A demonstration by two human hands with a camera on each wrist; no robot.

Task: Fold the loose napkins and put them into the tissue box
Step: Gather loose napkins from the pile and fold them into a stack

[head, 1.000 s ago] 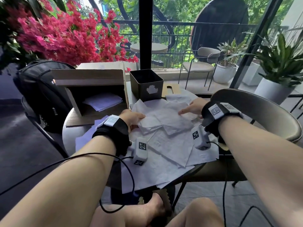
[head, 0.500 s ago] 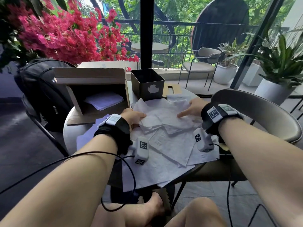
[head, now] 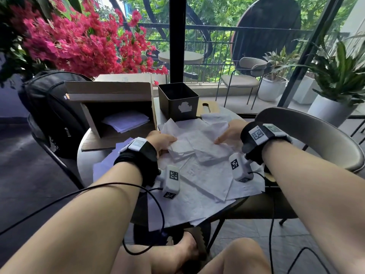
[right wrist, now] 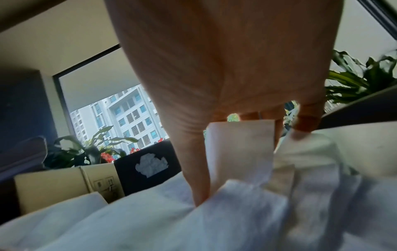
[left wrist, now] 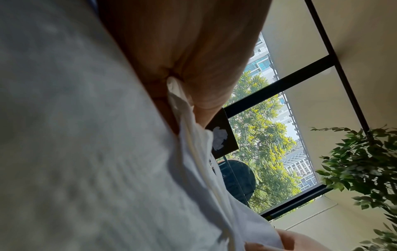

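Since a moment ago both hands have barely shifted. Left hand [head: 161, 140] pinches a napkin's [head: 180, 148] edge on the table [head: 88, 155]; right hand [head: 230, 133] presses outstretched fingers onto it. Behind stands the black tissue box [head: 178, 101].

The left hand [head: 162, 140] and the right hand [head: 230, 133] rest on a heap of loose napkins [head: 207, 175] spread over the desk [head: 87, 155], the left at the heap's left edge, the right at its right side. Between the two hands lies a partly folded napkin [head: 209, 151], on top of the heap. Beyond the hands, between them, stands the tissue box [head: 178, 101], at the heap's far edge. Left of the tissue box and beyond the left hand lies a cardboard box [head: 110, 107] on its side, with sheets of paper [head: 125, 120] inside it. Left of that box sits a backpack [head: 53, 113] on a chair. Right of the right hand stands another chair [head: 316, 133].
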